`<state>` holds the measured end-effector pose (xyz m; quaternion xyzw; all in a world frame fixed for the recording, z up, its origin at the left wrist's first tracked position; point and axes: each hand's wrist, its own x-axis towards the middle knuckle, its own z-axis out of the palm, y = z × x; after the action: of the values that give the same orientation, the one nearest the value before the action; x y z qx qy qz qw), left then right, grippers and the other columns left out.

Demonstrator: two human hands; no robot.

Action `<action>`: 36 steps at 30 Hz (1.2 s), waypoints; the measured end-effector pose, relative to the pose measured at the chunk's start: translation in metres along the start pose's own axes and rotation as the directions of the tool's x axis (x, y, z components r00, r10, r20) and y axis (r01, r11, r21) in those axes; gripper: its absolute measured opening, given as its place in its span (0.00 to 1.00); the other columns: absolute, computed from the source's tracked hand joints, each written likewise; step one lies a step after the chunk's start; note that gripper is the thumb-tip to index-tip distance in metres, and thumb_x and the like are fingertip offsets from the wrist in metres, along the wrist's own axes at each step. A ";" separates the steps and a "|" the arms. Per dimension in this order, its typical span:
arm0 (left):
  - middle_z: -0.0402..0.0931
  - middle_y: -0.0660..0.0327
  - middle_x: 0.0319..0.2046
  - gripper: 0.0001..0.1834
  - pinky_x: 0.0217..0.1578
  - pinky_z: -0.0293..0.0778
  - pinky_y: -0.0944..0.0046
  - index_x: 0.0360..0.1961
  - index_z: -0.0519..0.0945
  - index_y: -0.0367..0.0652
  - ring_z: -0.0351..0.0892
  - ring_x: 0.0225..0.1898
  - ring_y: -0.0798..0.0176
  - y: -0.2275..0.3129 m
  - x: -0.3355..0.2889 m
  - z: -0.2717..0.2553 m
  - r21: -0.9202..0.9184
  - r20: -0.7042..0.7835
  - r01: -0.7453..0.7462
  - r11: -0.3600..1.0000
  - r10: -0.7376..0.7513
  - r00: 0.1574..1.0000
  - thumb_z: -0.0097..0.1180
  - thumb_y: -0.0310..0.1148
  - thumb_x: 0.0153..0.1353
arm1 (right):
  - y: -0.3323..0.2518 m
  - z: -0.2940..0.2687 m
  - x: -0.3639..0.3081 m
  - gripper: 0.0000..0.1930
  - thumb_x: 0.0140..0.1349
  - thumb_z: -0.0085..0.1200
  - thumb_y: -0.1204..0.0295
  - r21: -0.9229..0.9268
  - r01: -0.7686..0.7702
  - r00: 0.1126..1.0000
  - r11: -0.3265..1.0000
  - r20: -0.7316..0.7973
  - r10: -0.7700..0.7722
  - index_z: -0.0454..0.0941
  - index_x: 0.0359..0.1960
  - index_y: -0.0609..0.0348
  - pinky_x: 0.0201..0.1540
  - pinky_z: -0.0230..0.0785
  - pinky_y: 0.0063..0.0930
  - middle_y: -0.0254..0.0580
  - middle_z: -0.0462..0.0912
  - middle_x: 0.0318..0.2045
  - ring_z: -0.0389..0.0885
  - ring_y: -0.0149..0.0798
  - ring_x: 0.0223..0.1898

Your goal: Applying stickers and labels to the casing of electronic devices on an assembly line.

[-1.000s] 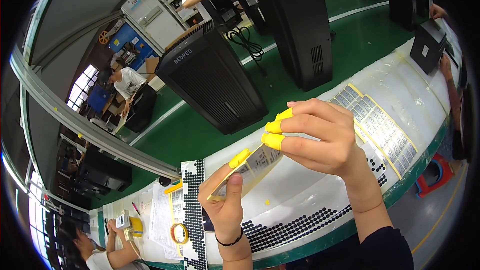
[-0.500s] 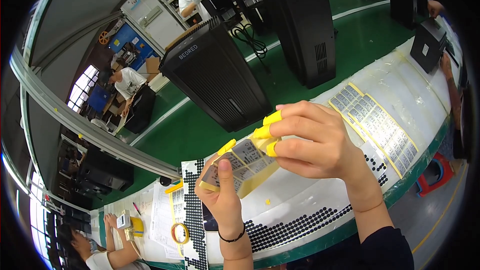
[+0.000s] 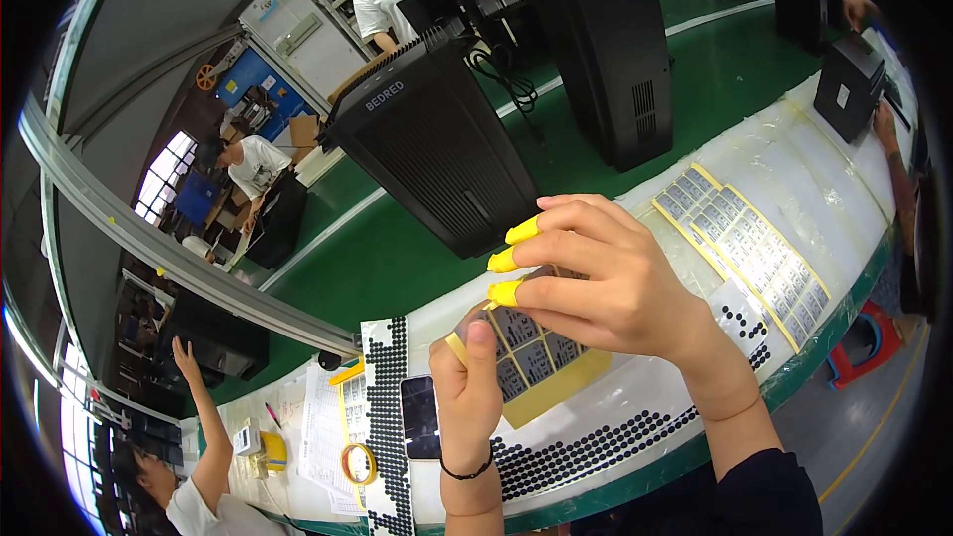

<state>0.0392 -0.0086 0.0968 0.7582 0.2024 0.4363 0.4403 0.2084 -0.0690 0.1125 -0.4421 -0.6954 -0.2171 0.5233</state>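
Note:
My left hand (image 3: pixel 467 405) grips a sheet of grey printed stickers (image 3: pixel 534 357) on yellow backing, the thumb pressed on its front. The sheet is tilted above the table and bends near the thumb. My right hand (image 3: pixel 606 283), with yellow finger cots (image 3: pixel 504 294) on several fingers, reaches across the top of the sheet. Its lowest covered fingertip meets the sheet's upper left edge, just above my left thumb. The right thumb is hidden, and whatever sits at those fingertips is too small to make out.
Beyond my hands stand tall black computer cases (image 3: pixel 437 159) on a green conveyor (image 3: pixel 695 69). More sticker sheets (image 3: pixel 749 243) lie at right. At left are a black phone (image 3: pixel 421 417), a sheet of black dots (image 3: pixel 385 407), a tape roll (image 3: pixel 357 464) and a co-worker's raised arm (image 3: pixel 210 427).
My right fingertips have moved left along the sheet toward my left thumb. The sheet has turned and shifted right and down, uncovering the phone. The co-worker at left has raised an arm.

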 end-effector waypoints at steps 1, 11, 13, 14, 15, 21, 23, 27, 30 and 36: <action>0.76 0.68 0.26 0.22 0.28 0.65 0.74 0.41 0.79 0.32 0.68 0.27 0.77 0.000 -0.001 0.003 -0.097 -0.032 0.079 0.992 -0.082 0.996 0.44 0.43 0.71 | 0.001 0.000 -0.001 0.05 0.48 0.63 0.72 -0.009 0.010 1.000 1.000 -0.008 -0.010 0.79 0.27 0.54 0.53 0.71 0.39 0.33 0.79 0.37 0.76 0.39 0.44; 0.79 0.66 0.33 0.23 0.30 0.68 0.76 0.41 0.79 0.38 0.74 0.31 0.77 -0.037 0.025 -0.021 -0.305 -0.032 0.359 0.882 -0.387 0.922 0.44 0.48 0.71 | -0.001 -0.011 0.005 0.07 0.42 0.68 0.75 0.325 -0.067 0.998 0.943 0.020 0.064 0.82 0.24 0.54 0.57 0.67 0.45 0.36 0.81 0.39 0.77 0.44 0.44; 0.80 0.65 0.32 0.22 0.32 0.71 0.74 0.40 0.79 0.37 0.75 0.30 0.75 -0.058 0.026 -0.032 -0.314 0.054 0.491 0.813 -0.501 0.864 0.46 0.47 0.70 | 0.008 -0.022 0.002 0.10 0.40 0.68 0.78 0.436 -0.108 0.991 0.894 -0.021 0.130 0.82 0.25 0.53 0.57 0.66 0.45 0.37 0.83 0.37 0.78 0.42 0.44; 0.80 0.65 0.32 0.22 0.33 0.71 0.73 0.39 0.80 0.36 0.76 0.31 0.75 -0.069 0.025 -0.045 -0.143 0.157 0.584 0.799 -0.565 0.810 0.46 0.46 0.70 | 0.014 -0.031 0.000 0.10 0.40 0.68 0.79 0.467 -0.120 0.982 0.876 -0.072 0.173 0.82 0.26 0.53 0.57 0.66 0.46 0.37 0.83 0.35 0.78 0.42 0.44; 0.80 0.65 0.31 0.22 0.34 0.72 0.73 0.38 0.80 0.35 0.76 0.32 0.75 -0.069 0.023 -0.062 0.043 0.229 0.645 0.763 -0.636 0.737 0.47 0.46 0.70 | 0.016 -0.040 0.001 0.11 0.39 0.68 0.79 0.509 -0.125 0.969 0.852 -0.122 0.215 0.81 0.26 0.53 0.57 0.66 0.46 0.37 0.84 0.33 0.78 0.41 0.43; 0.80 0.64 0.32 0.23 0.36 0.71 0.72 0.41 0.81 0.34 0.73 0.32 0.75 -0.112 0.011 -0.106 0.504 0.521 0.555 0.662 -0.745 0.416 0.50 0.47 0.68 | 0.046 -0.064 -0.017 0.12 0.46 0.66 0.82 0.624 -0.163 0.948 0.765 -0.115 0.296 0.79 0.32 0.56 0.58 0.66 0.38 0.34 0.83 0.31 0.78 0.31 0.37; 0.80 0.64 0.31 0.22 0.36 0.71 0.72 0.41 0.81 0.34 0.73 0.32 0.75 -0.125 0.014 -0.104 0.580 0.516 0.539 0.610 -0.788 0.336 0.52 0.47 0.66 | 0.050 -0.067 -0.020 0.12 0.47 0.67 0.79 0.652 -0.256 0.908 0.713 -0.091 0.410 0.81 0.34 0.55 0.60 0.63 0.44 0.34 0.81 0.29 0.78 0.34 0.37; 0.78 0.53 0.39 0.21 0.43 0.71 0.66 0.43 0.79 0.33 0.75 0.40 0.64 -0.135 0.028 -0.082 0.690 0.496 0.154 0.708 -0.617 0.611 0.59 0.43 0.62 | 0.051 -0.078 -0.020 0.15 0.49 0.66 0.78 0.715 -0.398 0.799 0.575 -0.038 0.601 0.81 0.40 0.56 0.59 0.63 0.36 0.33 0.80 0.32 0.78 0.30 0.38; 0.72 0.48 0.50 0.25 0.55 0.65 0.58 0.51 0.75 0.35 0.69 0.54 0.51 -0.160 0.059 -0.077 0.733 0.397 -0.311 0.604 -0.009 0.918 0.61 0.43 0.60 | 0.064 -0.074 -0.023 0.18 0.50 0.67 0.78 0.668 -0.339 0.823 0.662 -0.131 0.553 0.80 0.45 0.59 0.52 0.68 0.25 0.34 0.82 0.35 0.77 0.27 0.38; 0.63 0.46 0.57 0.37 0.61 0.57 0.57 0.60 0.63 0.30 0.62 0.60 0.51 -0.107 0.220 -0.045 0.364 -0.367 -0.055 0.930 0.197 0.909 0.55 0.51 0.63 | 0.087 -0.072 -0.034 0.18 0.51 0.65 0.79 0.684 -0.419 0.711 0.597 -0.162 0.684 0.79 0.46 0.58 0.51 0.67 0.23 0.32 0.81 0.34 0.78 0.27 0.39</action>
<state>0.1281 0.2222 0.1227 0.7306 0.3108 0.5666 0.2203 0.3224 -0.0922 0.0925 -0.3934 -0.4234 0.1057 0.8092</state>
